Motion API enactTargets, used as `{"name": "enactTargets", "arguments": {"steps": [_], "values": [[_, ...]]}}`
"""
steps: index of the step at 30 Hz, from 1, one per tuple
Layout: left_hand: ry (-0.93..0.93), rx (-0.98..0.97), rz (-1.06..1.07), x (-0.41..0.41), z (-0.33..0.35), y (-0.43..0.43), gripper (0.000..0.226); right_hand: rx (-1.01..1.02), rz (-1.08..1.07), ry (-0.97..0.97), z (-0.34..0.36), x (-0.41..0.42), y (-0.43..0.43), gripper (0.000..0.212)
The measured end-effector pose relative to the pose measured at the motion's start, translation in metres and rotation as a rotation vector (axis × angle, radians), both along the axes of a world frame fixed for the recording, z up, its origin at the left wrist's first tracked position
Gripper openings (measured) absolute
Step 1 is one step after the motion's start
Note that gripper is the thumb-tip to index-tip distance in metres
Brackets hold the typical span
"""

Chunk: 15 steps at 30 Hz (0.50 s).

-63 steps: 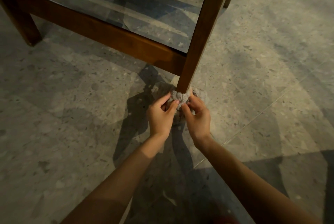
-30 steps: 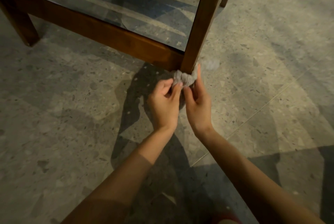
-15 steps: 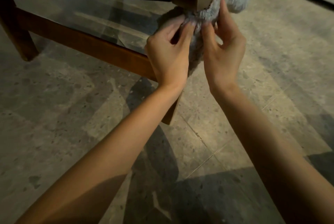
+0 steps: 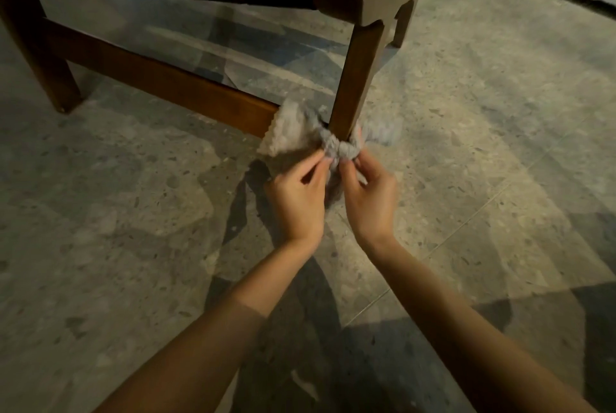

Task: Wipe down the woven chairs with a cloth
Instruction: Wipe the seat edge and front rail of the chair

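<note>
Finds cloth soft, limp, wrapped round chair leg, bunched ends pinched by left hand and right hand; recommends gripping there.

Head-worn wide view, forward and down, close to chair leg.

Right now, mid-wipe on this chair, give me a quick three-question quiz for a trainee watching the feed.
1. True or false: the cloth is bunched round the lower end of the chair leg.
2. Of the left hand and right hand, which pinches the cloth? A) left only B) right only C) both
3. Fill in: the chair stands on a speckled, tiled ____.

Key: 1 true; 2 C; 3 floor.
</note>
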<state>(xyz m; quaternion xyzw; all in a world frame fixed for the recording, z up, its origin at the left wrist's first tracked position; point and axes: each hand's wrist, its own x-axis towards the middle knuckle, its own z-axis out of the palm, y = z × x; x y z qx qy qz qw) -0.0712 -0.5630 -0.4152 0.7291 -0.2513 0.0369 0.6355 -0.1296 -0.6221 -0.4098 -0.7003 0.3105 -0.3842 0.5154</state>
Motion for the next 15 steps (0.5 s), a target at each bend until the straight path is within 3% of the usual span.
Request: {"name": "enactTargets", "arguments": {"steps": [4,11,15], "values": [[0.065,0.204,-0.023,-0.001,-0.043,0.023,0.023,0.116,0.071,0.181,-0.03,-0.013,0.007,0.021],[0.218,0.342,-0.063,0.003,-0.071,0.036,0.027,0.217,0.136,0.347,-0.05,-0.022,0.008,0.003],[0.244,0.394,-0.129,0.012,-0.066,0.042,0.022,0.182,0.067,0.394,-0.049,-0.025,0.002,0.018]]}}
